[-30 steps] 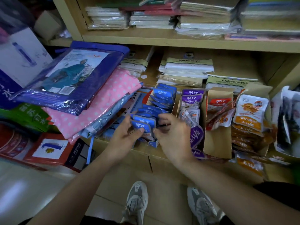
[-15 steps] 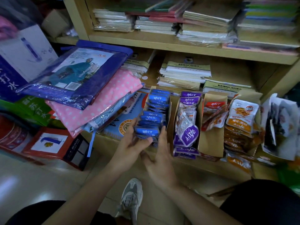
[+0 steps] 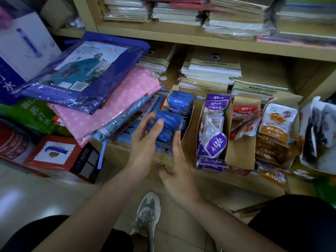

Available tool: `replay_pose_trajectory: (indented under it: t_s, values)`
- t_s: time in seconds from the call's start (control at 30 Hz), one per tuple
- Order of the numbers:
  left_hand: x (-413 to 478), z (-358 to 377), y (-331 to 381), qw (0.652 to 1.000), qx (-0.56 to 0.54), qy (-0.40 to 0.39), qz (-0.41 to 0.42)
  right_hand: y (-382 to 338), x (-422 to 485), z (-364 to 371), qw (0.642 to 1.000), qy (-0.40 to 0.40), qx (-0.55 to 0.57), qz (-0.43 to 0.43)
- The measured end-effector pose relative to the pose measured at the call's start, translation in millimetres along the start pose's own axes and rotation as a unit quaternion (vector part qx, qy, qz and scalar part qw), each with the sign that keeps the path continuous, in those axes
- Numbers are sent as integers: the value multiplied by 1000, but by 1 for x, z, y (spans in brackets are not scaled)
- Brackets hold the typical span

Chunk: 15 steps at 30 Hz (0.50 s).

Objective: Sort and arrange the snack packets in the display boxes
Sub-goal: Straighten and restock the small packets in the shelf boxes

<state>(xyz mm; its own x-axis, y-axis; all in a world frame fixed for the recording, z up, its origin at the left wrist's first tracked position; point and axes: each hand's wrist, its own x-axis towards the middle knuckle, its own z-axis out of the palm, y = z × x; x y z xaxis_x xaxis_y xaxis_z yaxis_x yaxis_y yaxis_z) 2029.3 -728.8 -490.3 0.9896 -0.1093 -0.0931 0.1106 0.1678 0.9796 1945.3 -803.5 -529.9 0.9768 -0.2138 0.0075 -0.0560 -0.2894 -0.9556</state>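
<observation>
The blue packets [image 3: 172, 122] stand fairly tidy in the left box [image 3: 189, 130], which looks nearly done. The purple packets [image 3: 214, 140] slump in the next box and the orange packets [image 3: 276, 124] spill onto the shelf [image 3: 236, 180], not yet sorted. The left grip [image 3: 145, 140] touches the near blue packets from the left; its fingers are blurred, so I cannot tell if it pinches. The right grip [image 3: 179, 166], fingers straight, flanks their near right.

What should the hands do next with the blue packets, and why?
Probably nudge the front blue packets back and upright. They sit lower at the front of their display box than the neat row behind. The left hand touches them and the right hand lies straight-fingered by the box's right side, so both could square the stack.
</observation>
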Motion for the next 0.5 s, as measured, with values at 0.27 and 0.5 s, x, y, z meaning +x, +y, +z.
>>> replay_pose_trajectory:
  t_s: [0.27, 0.5]
  values:
    - [3, -8, -6, 994, 91, -25, 58, 5, -5, 3, 995, 55, 80, 38]
    - [-4, -22, -1, 990, 98, -96, 29, 22, -4, 7, 983, 181, -4, 5]
